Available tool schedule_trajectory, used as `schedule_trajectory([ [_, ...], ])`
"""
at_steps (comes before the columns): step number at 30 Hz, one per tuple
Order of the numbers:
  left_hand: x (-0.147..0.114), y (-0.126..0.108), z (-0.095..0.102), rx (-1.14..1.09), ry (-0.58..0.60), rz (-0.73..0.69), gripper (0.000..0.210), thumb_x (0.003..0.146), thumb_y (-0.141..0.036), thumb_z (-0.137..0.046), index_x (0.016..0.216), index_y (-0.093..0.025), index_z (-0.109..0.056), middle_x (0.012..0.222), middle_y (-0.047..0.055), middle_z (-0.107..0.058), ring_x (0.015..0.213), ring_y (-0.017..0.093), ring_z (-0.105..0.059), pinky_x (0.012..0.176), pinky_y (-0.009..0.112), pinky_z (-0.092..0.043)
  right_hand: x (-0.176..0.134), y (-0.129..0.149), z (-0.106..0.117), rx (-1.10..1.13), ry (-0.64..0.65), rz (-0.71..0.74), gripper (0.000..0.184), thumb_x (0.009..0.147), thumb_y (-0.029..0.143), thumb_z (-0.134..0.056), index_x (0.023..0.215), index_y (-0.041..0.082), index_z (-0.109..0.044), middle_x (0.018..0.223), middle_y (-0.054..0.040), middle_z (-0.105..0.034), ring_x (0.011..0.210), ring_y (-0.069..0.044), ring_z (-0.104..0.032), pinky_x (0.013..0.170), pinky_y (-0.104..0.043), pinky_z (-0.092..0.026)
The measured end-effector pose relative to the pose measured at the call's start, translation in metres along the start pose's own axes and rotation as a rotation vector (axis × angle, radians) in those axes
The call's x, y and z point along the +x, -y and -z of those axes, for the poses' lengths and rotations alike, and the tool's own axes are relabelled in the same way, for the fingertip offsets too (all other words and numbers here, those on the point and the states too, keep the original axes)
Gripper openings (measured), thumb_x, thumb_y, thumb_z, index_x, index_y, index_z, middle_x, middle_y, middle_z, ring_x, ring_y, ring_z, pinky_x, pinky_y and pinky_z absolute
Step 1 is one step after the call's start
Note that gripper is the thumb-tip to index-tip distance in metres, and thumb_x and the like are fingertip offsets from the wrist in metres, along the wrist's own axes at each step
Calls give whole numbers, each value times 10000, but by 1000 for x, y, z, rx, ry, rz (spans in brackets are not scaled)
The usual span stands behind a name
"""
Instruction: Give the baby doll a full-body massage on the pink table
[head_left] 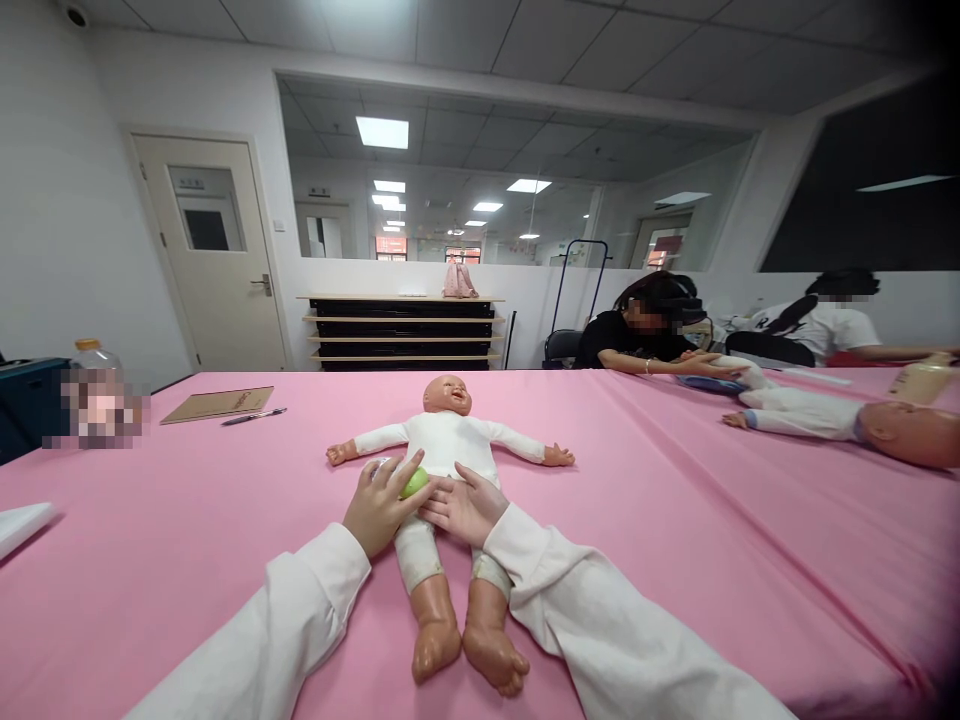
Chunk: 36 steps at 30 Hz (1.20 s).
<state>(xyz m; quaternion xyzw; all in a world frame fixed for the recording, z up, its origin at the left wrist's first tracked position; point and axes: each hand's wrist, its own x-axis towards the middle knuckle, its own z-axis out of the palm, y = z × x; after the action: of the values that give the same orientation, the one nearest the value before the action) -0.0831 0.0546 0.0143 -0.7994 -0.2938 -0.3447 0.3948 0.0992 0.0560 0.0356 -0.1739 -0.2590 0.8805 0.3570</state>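
Observation:
A baby doll [452, 440] in a white body suit lies on its back, arms spread, head away from me, bare feet toward me. Over its hip on the left, my left hand [381, 505] is curled around a small object with a round green end [415, 483]. A pale part of that object shows behind the fingers; the rest is hidden, so its kind is unclear. My right hand [469, 505] is over the doll's lower belly, palm turned up and fingers stretched out. Its fingertips are close to the green end; whether they touch it I cannot tell.
A pink cloth [645, 520] covers the table. Left are a brown notebook [217, 404], a pen [253, 416], a bottle [97, 400] and a white object [22, 525]. On the right lie another doll [847, 415] and a pump bottle [922, 380]; a co-worker [637, 325] leans there.

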Motion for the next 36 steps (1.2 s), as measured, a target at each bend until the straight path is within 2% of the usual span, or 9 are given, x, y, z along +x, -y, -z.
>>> schedule_trajectory([
  [7,0,-1,0,2,2,-13,363,803,-163,-468,1115,-317,-573,1261,100,-508,1049,290,-473,817,449,-319,-1,0,-2,-29,7,5,419,847,390,-357,1026,50,-525,871,-117,-633,886,-185,-610,948,-334,-342],
  [17,3,-2,5,22,18,-8,387,811,-172,-470,1154,-337,-540,1266,98,-501,1061,288,-478,844,454,-310,-1,0,-2,-35,11,11,393,824,371,-406,1046,62,-507,876,-108,-634,921,-178,-598,967,-335,-328],
  [20,0,-2,1,-32,21,30,404,802,-141,-461,1149,-331,-542,1284,89,-485,1071,280,-479,851,449,-321,-1,0,-2,-48,-2,11,391,814,375,-428,1036,64,-513,915,-121,-627,944,-182,-593,968,-336,-328],
  [23,-7,1,-10,-124,15,217,421,797,-128,-451,1188,-276,-504,1299,101,-452,1073,259,-484,830,412,-380,-2,1,-1,-73,-1,-4,421,815,380,-433,1077,57,-502,1025,-144,-605,1002,-198,-578,969,-344,-325],
  [28,-21,19,-31,-272,-87,707,540,810,-233,-472,1314,-134,-304,1226,169,-430,1150,265,-422,867,432,-428,-4,3,0,-75,21,-13,439,816,364,-448,1105,37,-491,1145,-177,-554,1083,-230,-539,979,-350,-315],
  [31,-24,27,-31,-227,-76,816,556,822,-260,-461,1325,-108,-281,1255,199,-407,1197,294,-380,890,475,-409,-5,3,-1,-70,22,-9,421,832,359,-428,1106,46,-491,1161,-169,-551,1090,-217,-534,977,-347,-314],
  [33,-21,25,-24,-134,-87,742,548,836,-256,-438,1334,-94,-277,1327,227,-346,1249,323,-316,928,514,-356,-5,2,-1,-63,16,-4,420,840,356,-419,1113,44,-488,1160,-167,-553,1085,-214,-536,968,-347,-320],
  [34,-18,22,-19,-108,-96,631,537,842,-245,-425,1338,-99,-281,1348,224,-335,1266,322,-296,952,516,-328,-5,2,-1,-59,15,-3,423,846,356,-413,1117,40,-487,1145,-168,-562,1069,-211,-545,958,-346,-327],
  [36,-10,13,-8,-142,-93,260,500,849,-217,-396,1337,-144,-313,1340,172,-393,1271,274,-316,1006,478,-278,-4,1,0,-44,19,0,416,862,355,-388,1111,38,-492,1039,-149,-614,951,-184,-596,896,-326,-369],
])
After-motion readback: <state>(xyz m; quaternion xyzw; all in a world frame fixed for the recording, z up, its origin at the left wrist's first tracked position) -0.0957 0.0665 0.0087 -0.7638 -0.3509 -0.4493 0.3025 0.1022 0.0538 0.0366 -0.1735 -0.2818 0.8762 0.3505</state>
